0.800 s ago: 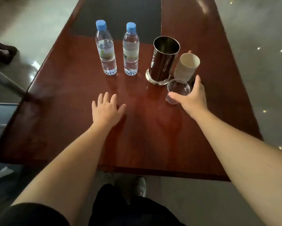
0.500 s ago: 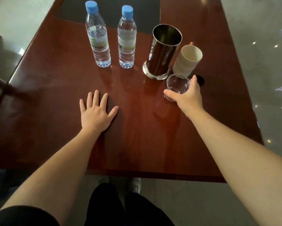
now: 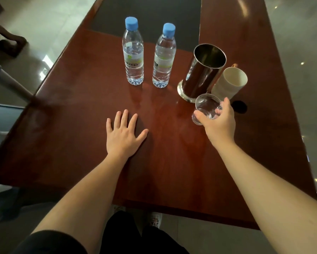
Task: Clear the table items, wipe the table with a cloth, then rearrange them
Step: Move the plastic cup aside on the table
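Note:
My right hand (image 3: pixel 219 123) grips a small clear glass (image 3: pixel 206 106) near the right side of the dark red wooden table (image 3: pixel 80 125), thumb and fingers wrapped around its sides. Just behind the glass stand a shiny metal cylinder (image 3: pixel 202 73) and a cream mug (image 3: pixel 230 83). Two water bottles with blue caps, the left bottle (image 3: pixel 133 52) and the right bottle (image 3: pixel 164 56), stand upright side by side further left. My left hand (image 3: pixel 123 135) lies flat on the table, fingers spread, holding nothing. No cloth is in view.
A small dark round hole (image 3: pixel 239 106) sits in the tabletop right of the glass. A dark inlay panel (image 3: pixel 148 17) runs along the table's far middle. Chair parts (image 3: pixel 5 85) stand at the left edge. Tiled floor surrounds the table; my feet show below the near edge.
My right hand has closed more fully around the glass, which now looks tipped and raised slightly. My left hand stays flat on the table. The camera view has shifted.

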Demonstrator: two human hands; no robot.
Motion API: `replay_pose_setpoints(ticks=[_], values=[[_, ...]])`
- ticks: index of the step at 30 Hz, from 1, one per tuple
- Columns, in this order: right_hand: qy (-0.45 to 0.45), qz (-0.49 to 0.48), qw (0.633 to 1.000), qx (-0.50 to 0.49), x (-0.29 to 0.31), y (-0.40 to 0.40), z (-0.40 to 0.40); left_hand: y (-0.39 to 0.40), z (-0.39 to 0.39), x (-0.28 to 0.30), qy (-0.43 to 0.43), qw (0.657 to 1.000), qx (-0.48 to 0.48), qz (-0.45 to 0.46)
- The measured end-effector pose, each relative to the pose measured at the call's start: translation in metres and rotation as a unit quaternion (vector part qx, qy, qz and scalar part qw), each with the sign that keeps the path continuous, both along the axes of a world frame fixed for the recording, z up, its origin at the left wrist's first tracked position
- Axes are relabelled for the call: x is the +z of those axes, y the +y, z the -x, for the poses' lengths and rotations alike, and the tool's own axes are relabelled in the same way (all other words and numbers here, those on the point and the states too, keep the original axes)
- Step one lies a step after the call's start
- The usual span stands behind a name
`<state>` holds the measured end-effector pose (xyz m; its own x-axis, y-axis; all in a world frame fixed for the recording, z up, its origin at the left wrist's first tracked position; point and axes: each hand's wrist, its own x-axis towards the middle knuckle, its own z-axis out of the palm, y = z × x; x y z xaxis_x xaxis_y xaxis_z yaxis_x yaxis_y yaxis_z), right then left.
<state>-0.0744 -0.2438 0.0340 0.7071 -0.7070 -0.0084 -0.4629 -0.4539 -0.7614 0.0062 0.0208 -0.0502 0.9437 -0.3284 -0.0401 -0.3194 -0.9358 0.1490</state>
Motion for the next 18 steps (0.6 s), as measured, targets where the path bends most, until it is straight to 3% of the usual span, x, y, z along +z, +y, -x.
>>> replay_pose_setpoints(ticks=[11, 18], values=[[-0.078, -0.04, 0.983, 0.161, 0.021, 0.105, -0.076, -0.002, 0.002, 0.002, 0.008, 1.0, 0.003, 0.003], [-0.062, -0.046, 0.956, 0.283, 0.026, 0.182, -0.118, 0.0, -0.001, 0.007, 0.044, 0.999, -0.011, 0.026]])
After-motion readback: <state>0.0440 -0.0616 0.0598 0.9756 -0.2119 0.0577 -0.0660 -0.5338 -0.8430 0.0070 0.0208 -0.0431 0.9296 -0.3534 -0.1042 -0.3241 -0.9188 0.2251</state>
